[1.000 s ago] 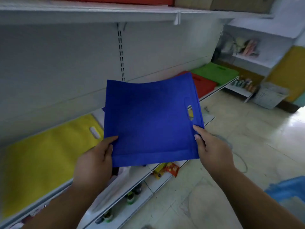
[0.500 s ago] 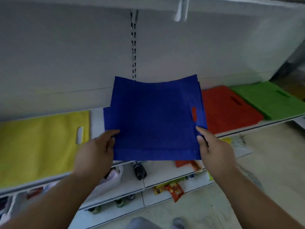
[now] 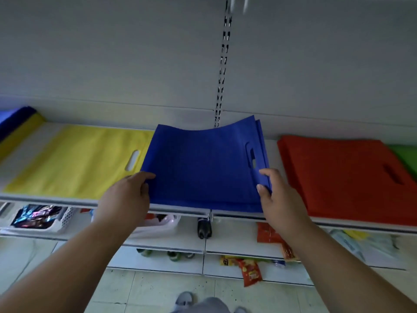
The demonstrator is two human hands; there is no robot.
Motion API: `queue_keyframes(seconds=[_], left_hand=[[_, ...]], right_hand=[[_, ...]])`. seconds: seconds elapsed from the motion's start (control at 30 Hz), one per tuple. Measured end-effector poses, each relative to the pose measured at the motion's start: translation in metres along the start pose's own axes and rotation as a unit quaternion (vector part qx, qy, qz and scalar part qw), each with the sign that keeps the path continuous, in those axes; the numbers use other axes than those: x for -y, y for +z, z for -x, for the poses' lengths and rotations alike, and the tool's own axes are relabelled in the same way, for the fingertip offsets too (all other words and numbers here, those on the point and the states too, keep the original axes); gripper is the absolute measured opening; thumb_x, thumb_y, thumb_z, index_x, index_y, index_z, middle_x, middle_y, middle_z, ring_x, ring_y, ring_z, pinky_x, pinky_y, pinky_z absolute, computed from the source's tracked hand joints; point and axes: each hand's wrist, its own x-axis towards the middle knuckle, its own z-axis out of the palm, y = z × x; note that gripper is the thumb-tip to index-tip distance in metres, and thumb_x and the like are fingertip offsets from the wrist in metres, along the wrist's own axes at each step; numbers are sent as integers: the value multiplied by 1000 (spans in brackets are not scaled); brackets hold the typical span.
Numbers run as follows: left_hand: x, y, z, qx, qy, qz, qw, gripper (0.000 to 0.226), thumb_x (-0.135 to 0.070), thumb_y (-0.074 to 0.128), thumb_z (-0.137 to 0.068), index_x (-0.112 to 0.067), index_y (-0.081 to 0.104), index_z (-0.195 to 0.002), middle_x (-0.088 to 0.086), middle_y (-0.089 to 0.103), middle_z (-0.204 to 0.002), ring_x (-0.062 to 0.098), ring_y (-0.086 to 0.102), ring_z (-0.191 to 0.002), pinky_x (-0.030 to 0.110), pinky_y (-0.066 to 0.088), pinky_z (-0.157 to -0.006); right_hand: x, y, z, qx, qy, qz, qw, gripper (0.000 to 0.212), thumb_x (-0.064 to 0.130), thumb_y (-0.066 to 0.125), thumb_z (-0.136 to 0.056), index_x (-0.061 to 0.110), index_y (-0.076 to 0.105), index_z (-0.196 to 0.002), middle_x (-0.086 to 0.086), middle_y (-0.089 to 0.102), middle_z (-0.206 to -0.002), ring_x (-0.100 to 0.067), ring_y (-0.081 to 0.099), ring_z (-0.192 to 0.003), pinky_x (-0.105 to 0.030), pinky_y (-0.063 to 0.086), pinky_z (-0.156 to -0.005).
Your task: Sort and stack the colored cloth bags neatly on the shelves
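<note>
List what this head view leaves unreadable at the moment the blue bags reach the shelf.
- Count of blue bags: only layered edges show at the right corner.
- Fingers under the bags: left hand and right hand show thumbs on top; the bags hide the rest of each grip.
- Green bag: cut off by the right edge.
- Snack packets below: print too small.

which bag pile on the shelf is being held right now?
The blue bags, between the yellow and red piles. Left hand and right hand grip its near corners; the others lie flat, untouched.

Blue bags [image 3: 203,168], yellow bags [image 3: 74,161], seemingly plain.
</note>
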Motion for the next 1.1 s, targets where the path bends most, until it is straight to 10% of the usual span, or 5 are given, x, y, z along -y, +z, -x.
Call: queue_keyframes(seconds=[0.3,0.63,1.1], left_hand=[[-7,20,-20,39,84,-62,994,41,-17,38,-97,-29,52,-134,-1,60,-118,22,60,-95,31,47,-74],[-5,33,-28,57,114,-146,981,35,-28,44,-96,-27,55,-129,-1,60,-110,22,59,-96,32,49,-75],[35,0,26,-70,112,-97,986,32,-33,59,-86,-25,65,-116,0,62,-106,27,62,-94,41,49,-82]], right_hand=[[6,-4,-13,121,73,56,988,52,5,43,-98,25,34,-146,0,53,-96,-11,53,-65,-25,38,-53],[5,12,-15,84,100,207,970,34,16,55,-94,18,47,-127,-6,47,-109,-19,50,-78,-32,44,-66],[100,21,-11,18,-111,113,987,45,40,51,-97,20,45,-137,-3,44,-128,-21,46,-115,-33,38,-95]])
